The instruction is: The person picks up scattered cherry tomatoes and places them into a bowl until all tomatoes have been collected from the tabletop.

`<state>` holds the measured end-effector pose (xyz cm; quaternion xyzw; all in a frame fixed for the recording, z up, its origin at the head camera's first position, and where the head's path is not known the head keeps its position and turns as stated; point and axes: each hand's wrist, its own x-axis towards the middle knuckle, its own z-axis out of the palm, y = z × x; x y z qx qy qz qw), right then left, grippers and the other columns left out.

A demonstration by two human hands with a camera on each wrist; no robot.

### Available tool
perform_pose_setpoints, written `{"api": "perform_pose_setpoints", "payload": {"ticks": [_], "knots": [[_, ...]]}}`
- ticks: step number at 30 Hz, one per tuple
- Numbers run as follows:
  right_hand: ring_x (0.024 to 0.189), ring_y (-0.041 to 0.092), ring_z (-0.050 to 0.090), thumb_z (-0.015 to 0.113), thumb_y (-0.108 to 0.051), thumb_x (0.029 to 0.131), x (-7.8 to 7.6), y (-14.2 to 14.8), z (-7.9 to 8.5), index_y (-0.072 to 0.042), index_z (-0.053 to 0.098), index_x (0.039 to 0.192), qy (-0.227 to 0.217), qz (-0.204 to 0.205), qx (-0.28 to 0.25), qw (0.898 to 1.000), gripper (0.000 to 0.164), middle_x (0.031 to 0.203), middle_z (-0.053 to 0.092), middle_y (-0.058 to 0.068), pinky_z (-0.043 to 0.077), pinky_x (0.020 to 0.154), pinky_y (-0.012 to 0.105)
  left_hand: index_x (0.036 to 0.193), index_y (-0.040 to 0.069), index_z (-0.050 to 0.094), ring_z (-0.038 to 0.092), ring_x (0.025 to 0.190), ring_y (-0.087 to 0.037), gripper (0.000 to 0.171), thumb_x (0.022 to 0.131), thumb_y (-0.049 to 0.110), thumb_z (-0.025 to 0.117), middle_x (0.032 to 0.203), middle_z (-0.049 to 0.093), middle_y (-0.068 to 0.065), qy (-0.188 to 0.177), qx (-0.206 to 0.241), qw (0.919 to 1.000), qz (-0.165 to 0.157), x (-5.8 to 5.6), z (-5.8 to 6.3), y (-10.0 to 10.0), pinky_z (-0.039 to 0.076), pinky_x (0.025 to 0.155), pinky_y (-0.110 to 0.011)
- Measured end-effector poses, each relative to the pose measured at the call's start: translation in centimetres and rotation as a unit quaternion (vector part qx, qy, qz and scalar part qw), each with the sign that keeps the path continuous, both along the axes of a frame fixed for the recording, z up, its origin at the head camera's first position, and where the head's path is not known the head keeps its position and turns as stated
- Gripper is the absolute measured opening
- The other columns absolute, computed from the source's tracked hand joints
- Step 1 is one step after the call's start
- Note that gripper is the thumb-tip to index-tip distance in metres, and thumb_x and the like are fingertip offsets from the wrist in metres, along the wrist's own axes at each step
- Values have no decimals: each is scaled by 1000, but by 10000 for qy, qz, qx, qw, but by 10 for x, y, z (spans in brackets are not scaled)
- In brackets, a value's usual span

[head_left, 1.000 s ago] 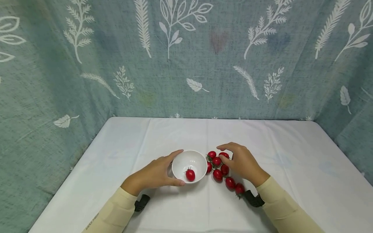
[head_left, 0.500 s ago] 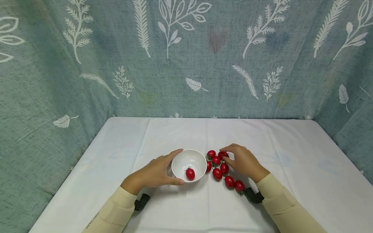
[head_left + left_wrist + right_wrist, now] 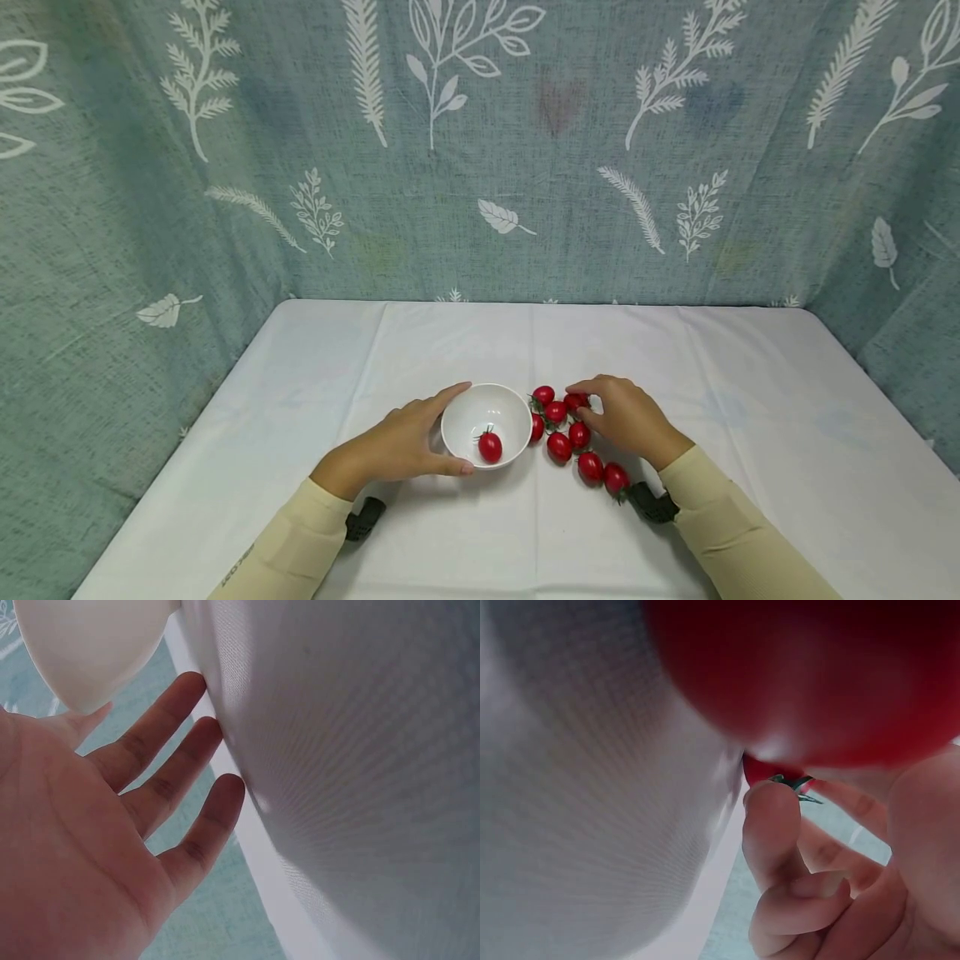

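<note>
A white bowl [image 3: 504,413] stands on the table with one red cherry tomato [image 3: 490,447] inside it. My left hand [image 3: 397,442] holds the bowl from the left, index finger and thumb against its sides. The other fingers [image 3: 214,814] extend along the tabletop in the left wrist view. At the far right of a loose group of cherry tomatoes [image 3: 558,447], my right hand [image 3: 626,419] pinches one cherry tomato [image 3: 576,402] between thumb and index finger. Its green stem [image 3: 799,785] shows in the right wrist view, where a nearer tomato [image 3: 810,675] hides part of the hand.
Two cherry tomatoes [image 3: 591,468] lie at the near end of the group, close to the black camera mount [image 3: 653,503] on the right wrist. A white cloth covers the table [image 3: 420,342]. Behind it hangs a green curtain [image 3: 450,225] with a leaf pattern.
My right hand has moved slightly down onto a tomato, and its thumb and index finger have closed on it. The left hand and the bowl have stayed in place.
</note>
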<state>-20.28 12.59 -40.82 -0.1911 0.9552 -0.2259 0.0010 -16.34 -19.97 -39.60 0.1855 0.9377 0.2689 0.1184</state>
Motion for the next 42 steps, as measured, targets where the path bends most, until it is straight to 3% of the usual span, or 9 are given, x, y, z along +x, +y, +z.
{"api": "perform_pose_setpoints", "payload": {"ticks": [11, 27, 30, 34, 42], "knots": [[104, 24, 68, 77, -17, 88, 1, 0, 1, -11, 72, 122, 12, 23, 57, 10000, 36, 111, 74, 5, 56, 90, 45, 158, 35, 27, 49, 131, -30, 110, 68, 65, 83, 148, 52, -3, -16, 0, 10000, 31, 0, -1, 1, 42, 102, -61], [97, 23, 70, 79, -20, 87, 14, -5, 18, -13, 71, 122, 954, 106, -227, 9951, 37, 107, 74, 3, 58, 81, 40, 158, 33, 27, 50, 131, -31, 109, 70, 63, 83, 149, 51, -3, 59, 38, 10000, -33, 0, 0, 1, 42, 102, -61], [83, 17, 66, 79, -21, 87, 19, -10, 26, -15, 71, 124, 974, 94, -302, 9947, 38, 110, 73, 2, 56, 72, 33, 158, 33, 27, 50, 131, -31, 109, 70, 63, 83, 149, 51, -4, 59, 10, 10000, -32, 1, 1, 0, 42, 102, -61], [61, 6, 51, 79, -20, 87, 28, -15, 35, -18, 70, 125, 1006, 171, -496, 9935, 39, 111, 72, -1, 47, 59, 23, 158, 33, 26, 51, 128, -29, 109, 70, 64, 82, 146, 54, -5, 89, -20, 9999, -68, 1, 3, 0, 42, 102, -60], [55, 2, 48, 80, -19, 86, 44, -29, 44, -19, 71, 124, 1070, 722, -1040, 9862, 39, 107, 71, -6, 45, 56, 19, 158, 35, 26, 50, 128, -29, 108, 70, 66, 81, 146, 53, -5, 61, 13, 9999, -133, 1, 1, -1, 39, 104, -61]]}}
